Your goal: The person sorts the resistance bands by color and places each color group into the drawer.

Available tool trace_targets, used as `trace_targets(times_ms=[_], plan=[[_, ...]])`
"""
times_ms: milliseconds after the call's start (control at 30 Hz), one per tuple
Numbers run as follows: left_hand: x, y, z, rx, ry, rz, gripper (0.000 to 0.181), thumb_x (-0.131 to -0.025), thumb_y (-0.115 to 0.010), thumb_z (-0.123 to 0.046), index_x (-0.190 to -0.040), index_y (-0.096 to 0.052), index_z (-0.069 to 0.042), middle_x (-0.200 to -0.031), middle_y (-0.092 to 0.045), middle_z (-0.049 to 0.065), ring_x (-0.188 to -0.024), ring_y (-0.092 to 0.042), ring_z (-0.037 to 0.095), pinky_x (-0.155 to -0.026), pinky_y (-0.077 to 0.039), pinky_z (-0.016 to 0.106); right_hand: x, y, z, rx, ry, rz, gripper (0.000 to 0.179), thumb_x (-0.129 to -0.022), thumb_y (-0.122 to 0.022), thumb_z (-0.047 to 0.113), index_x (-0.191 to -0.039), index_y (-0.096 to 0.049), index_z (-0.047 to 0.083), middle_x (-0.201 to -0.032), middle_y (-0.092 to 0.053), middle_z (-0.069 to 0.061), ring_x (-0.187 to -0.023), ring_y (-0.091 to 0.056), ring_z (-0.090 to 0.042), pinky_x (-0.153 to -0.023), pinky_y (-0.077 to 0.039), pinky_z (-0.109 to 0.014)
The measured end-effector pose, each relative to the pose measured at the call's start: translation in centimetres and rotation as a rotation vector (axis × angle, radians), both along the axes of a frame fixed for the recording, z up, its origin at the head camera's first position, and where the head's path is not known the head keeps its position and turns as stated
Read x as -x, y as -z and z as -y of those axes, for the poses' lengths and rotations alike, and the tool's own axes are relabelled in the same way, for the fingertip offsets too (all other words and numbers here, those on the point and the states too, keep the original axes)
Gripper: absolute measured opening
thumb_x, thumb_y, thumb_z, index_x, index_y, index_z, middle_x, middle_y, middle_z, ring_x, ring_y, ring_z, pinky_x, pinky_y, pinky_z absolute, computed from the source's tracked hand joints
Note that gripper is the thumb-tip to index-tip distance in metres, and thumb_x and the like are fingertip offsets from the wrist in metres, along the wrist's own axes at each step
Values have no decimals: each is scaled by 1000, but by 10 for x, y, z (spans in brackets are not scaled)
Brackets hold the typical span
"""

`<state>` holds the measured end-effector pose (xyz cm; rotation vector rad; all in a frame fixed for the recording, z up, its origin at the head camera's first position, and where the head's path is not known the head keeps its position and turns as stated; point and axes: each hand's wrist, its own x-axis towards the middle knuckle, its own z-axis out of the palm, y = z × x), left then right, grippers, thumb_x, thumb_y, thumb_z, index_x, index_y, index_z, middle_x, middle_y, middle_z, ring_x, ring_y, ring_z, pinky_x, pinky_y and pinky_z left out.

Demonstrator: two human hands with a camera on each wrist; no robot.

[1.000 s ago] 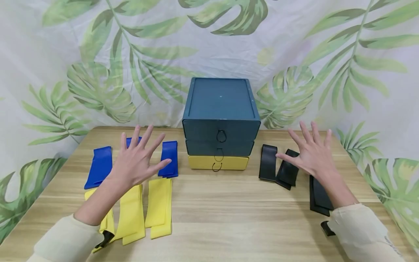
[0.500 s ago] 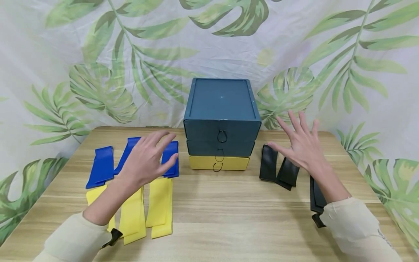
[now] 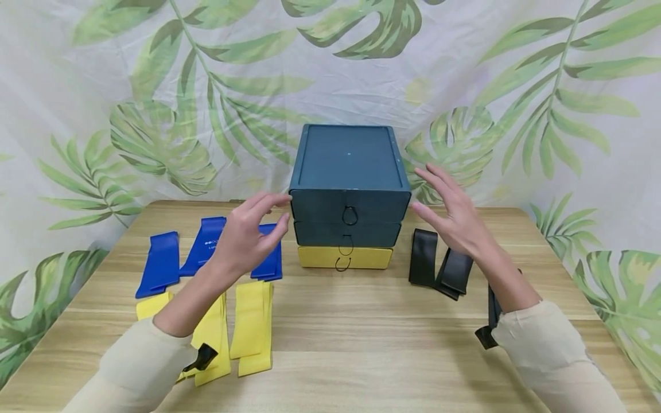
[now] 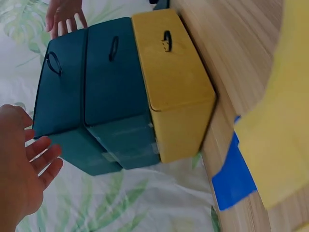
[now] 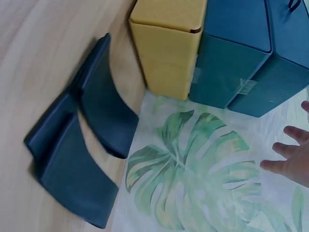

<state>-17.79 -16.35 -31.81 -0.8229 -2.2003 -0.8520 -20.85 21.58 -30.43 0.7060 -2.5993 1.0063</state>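
A stack of drawers stands at the back middle: two dark teal drawers (image 3: 320, 206) over a yellow drawer (image 3: 317, 257), each with a black loop pull. My left hand (image 3: 247, 232) is raised beside the stack's left side, fingers bent loosely, fingertips near the top drawer's front corner. On the opposite side my right hand (image 3: 457, 221) is held with fingers spread and relaxed, thumb near the other front corner. Neither hand holds anything. In the left wrist view the left fingers (image 4: 46, 159) show beside the teal side wall.
Flat folded blue bands (image 3: 159, 264) and yellow bands (image 3: 250, 321) lie left on the wooden table (image 3: 361, 355). Black bands (image 3: 423, 258) lie right, one partly behind the right forearm. A leaf-print cloth (image 3: 248, 103) hangs behind.
Both hands have moved inward toward the sides of the drawer stack. Their widely spread fingers have relaxed, the left ones bending more. The drawers and bands stay put.
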Motion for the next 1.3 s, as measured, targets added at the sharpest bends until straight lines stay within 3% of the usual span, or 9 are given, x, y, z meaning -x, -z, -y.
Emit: trace_targets(times_ms=[400, 733, 900, 1100, 1200, 1300], plan=[[0, -6, -27, -58, 133, 60, 25, -93, -70, 4, -117, -70, 3, -94, -71, 11, -85, -66, 23, -71, -57, 38, 21, -9, 14, 209, -119, 91, 54, -109, -49, 29, -159, -41, 11, -167, -32, -11, -155, -26, -32, -120, -27, -63], [-1, -5, -45, -114, 227, 198, 26, -95, -69, 3, -121, -69, 3, -97, -72, 10, -86, -68, 22, -74, -59, 36, 39, -15, 24, 284, -156, 186, 49, -110, -48, 20, -157, -43, 5, -167, -32, -14, -155, -29, -32, -122, -28, -58], [-2, -4, -53, -153, 241, 223, 22, -97, -68, 1, -119, -70, 3, -97, -72, 10, -83, -68, 21, -73, -59, 34, 50, -12, 26, 391, -171, 227, 44, -107, -49, 13, -148, -47, -4, -164, -35, -17, -152, -33, -36, -122, -29, -55], [0, -2, -62, -171, 245, 284, 19, -98, -67, -1, -117, -71, 2, -95, -72, 9, -79, -67, 20, -72, -58, 30, 57, -3, 30, 501, -221, 245, 42, -104, -46, 11, -142, -44, -9, -162, -32, -19, -151, -32, -44, -121, -29, -60], [1, -1, -66, -174, 254, 317, 17, -99, -67, -2, -115, -71, 1, -93, -71, 9, -76, -67, 18, -71, -58, 30, 61, 2, 35, 563, -260, 275, 38, -102, -42, 12, -136, -44, -5, -161, -30, -16, -140, -45, -38, -113, -40, -50], [2, 0, -69, -172, 265, 337, 15, -98, -68, -3, -113, -71, 0, -92, -71, 8, -75, -67, 17, -71, -58, 29, 62, 4, 41, 619, -284, 282, 33, -98, -40, 13, -128, -47, 3, -157, -32, -13, -112, -58, -25, -94, -47, -35]])
